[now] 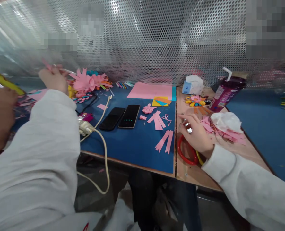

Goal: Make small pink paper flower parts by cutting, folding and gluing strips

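Note:
My left hand [53,78] is raised at the far left, fingers pinched on a thin pink strip of paper [47,65] beside a pile of pink paper flowers [87,82]. My right hand [197,134] rests palm down on the wooden table [193,173], fingers together near pink paper scraps [226,134], lying over red-handled scissors [187,154]. Cut pink strips [165,141] and a small pink flower [147,109] lie on the blue mat [137,144] between my hands.
Two black phones [120,118] lie side by side on the mat, a cream cable [104,144] trailing off the edge. A pink sheet [151,90], tissue box [192,85], purple cup [224,93] and perforated metal screen [142,38] stand behind. Another person's hand [0,106] is at the left.

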The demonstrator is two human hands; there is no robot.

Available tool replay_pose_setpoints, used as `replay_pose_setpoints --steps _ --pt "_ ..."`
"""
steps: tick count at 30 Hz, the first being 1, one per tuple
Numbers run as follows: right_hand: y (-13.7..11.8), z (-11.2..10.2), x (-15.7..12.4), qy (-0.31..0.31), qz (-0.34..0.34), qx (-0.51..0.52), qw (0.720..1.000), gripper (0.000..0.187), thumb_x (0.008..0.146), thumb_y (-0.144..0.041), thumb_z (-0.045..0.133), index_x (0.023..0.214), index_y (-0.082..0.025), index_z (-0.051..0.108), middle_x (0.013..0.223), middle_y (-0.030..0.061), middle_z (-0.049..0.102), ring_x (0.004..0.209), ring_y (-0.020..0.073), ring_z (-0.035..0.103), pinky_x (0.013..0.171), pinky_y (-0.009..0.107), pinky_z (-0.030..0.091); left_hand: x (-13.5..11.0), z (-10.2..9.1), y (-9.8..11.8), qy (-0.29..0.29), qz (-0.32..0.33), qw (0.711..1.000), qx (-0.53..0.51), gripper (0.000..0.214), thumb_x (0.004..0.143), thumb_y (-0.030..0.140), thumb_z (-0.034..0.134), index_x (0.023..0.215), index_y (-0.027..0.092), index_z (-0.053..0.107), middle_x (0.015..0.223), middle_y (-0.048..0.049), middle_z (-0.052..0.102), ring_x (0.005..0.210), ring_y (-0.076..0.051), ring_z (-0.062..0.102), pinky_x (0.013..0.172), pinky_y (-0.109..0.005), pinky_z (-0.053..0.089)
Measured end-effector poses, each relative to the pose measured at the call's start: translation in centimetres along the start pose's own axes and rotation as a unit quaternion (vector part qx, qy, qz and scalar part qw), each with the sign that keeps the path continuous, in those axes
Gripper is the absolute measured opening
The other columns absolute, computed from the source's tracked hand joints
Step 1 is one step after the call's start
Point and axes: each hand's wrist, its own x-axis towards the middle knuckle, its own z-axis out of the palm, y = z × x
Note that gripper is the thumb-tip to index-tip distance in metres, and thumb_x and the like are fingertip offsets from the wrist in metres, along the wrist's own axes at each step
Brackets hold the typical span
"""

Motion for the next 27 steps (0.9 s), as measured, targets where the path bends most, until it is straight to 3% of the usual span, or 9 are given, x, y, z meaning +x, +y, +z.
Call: replay_pose_setpoints --steps 3,7,11,13,16,18,21,25,27 --pt "-0.1 0.0 0.0 0.003 -0.006 0.002 1.0 0.03 0.081 -0.013 0.047 0.109 -0.022 0.053 0.103 0.0068 0.053 0.072 0.0129 0.06 0.061 0.029 0.055 1.5 -0.2 0.5 0.022 0.038 0.998 -0.052 0.032 0.099 0.007 0.021 0.102 0.013 0.052 0.073 0.0069 0.051 0.066 0.006 0.055 0.059 -0.006 0.039" --pt "0.1 0.1 -0.1 0.002 -0.004 -0.001 1.0 0.03 0.081 -0.013 0.047 0.109 -0.022 0.054 0.104 0.0068 0.053 0.073 0.0133 0.06 0.062 0.03 0.055 1.1 -0.3 4.1 -0.007 0.12 0.98 -0.162 0.036 0.098 0.002 0.015 0.101 0.01 0.051 0.072 0.0071 0.049 0.066 0.009 0.057 0.061 -0.003 0.041" --pt "0.1 0.0 0.1 0.019 0.007 -0.004 1.0 0.03 0.08 -0.012 0.049 0.108 -0.021 0.055 0.101 0.0064 0.054 0.074 0.0143 0.06 0.071 0.034 0.054 -1.8 0.2 8.8 -0.078 0.166 0.952 -0.246 0.042 0.099 0.007 0.004 0.102 0.009 0.046 0.078 0.0053 0.054 0.068 0.007 0.059 0.063 -0.005 0.044" --pt "-0.4 -0.2 0.2 0.033 0.024 0.008 0.999 0.029 0.08 -0.013 0.049 0.107 -0.02 0.057 0.098 0.0069 0.055 0.076 0.0158 0.059 0.073 0.036 0.053 -3.7 0.9 10.7 -0.089 0.129 0.946 -0.284 0.047 0.096 0.001 -0.002 0.095 0.01 0.044 0.077 0.0062 0.054 0.061 0.008 0.057 0.061 -0.006 0.045" --pt "-2.1 -0.6 0.7 0.045 0.054 0.078 0.994 0.028 0.081 -0.015 0.049 0.107 -0.018 0.057 0.1 0.0089 0.058 0.087 0.0184 0.06 0.078 0.038 0.052 -6.9 2.4 12.7 -0.194 0.148 0.912 -0.329 0.028 0.099 0.009 0.017 0.108 0.01 0.043 0.077 0.0064 0.058 0.072 0.004 0.063 0.071 -0.011 0.049" --pt "-3.9 -0.6 1.4 0.036 0.096 0.188 0.977 0.029 0.08 -0.015 0.051 0.109 -0.018 0.055 0.104 0.0098 0.062 0.095 0.0191 0.061 0.085 0.039 0.051 -9.2 3.5 13.4 -0.251 0.151 0.879 -0.377 0.026 0.098 0.009 0.022 0.108 0.008 0.046 0.084 0.0015 0.061 0.08 0.0 0.065 0.078 -0.016 0.05" --pt "-7.0 -0.2 3.1 -0.004 0.224 0.397 0.89 0.028 0.081 -0.015 0.05 0.108 -0.017 0.053 0.108 0.0099 0.063 0.096 0.0172 0.063 0.091 0.039 0.05 -13.0 4.9 14.5 -0.305 0.134 0.856 -0.396 0.034 0.099 0.013 0.014 0.11 0.012 0.047 0.096 -0.0021 0.065 0.091 -0.003 0.064 0.09 -0.02 0.048" --pt "-10.2 1.1 5.5 -0.006 0.417 0.575 0.704 0.012 0.082 -0.013 0.044 0.087 -0.013 0.055 0.095 0.0089 0.062 0.087 0.0135 0.063 0.09 0.032 0.05 -18.0 5.8 16.6 -0.396 0.132 0.776 -0.472 0.024 0.095 0.021 0.031 0.102 0.021 0.054 0.101 -0.0005 0.067 0.103 -0.011 0.062 0.098 -0.027 0.046" --pt "-11.0 1.8 6.3 0.04 0.455 0.595 0.661 0.011 0.08 -0.01 0.045 0.078 -0.014 0.055 0.084 0.0053 0.061 0.079 0.0115 0.061 0.082 0.028 0.051 -20.1 5.8 17.8 -0.432 0.115 0.748 -0.491 0.025 0.094 0.024 0.033 0.094 0.026 0.058 0.099 0.0017 0.068 0.105 -0.013 0.061 0.1 -0.027 0.044"
